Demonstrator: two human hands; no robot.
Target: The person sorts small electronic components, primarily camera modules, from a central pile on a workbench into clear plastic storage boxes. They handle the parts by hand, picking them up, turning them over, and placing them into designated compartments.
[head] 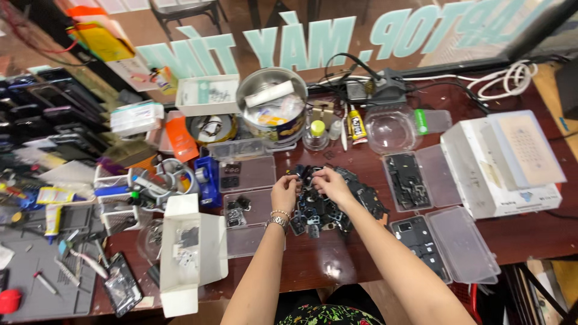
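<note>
A heap of small black phone parts [355, 195] lies on the dark red table [530, 235] in front of me. My left hand [285, 192], with bracelets at the wrist, rests on the heap's left edge, fingers curled around a small black piece. My right hand [330, 182] hovers over the heap's top, fingertips pinched on another small dark part. Both hands nearly meet above the pile.
Clear plastic boxes with parts stand left [248, 174] and right [421, 180] of the heap, one more at the front right [445, 241]. A round tin [274, 111], a glue tube [356, 126], a white machine [503, 162] and an open white box [186, 256] surround them. Tools crowd the left.
</note>
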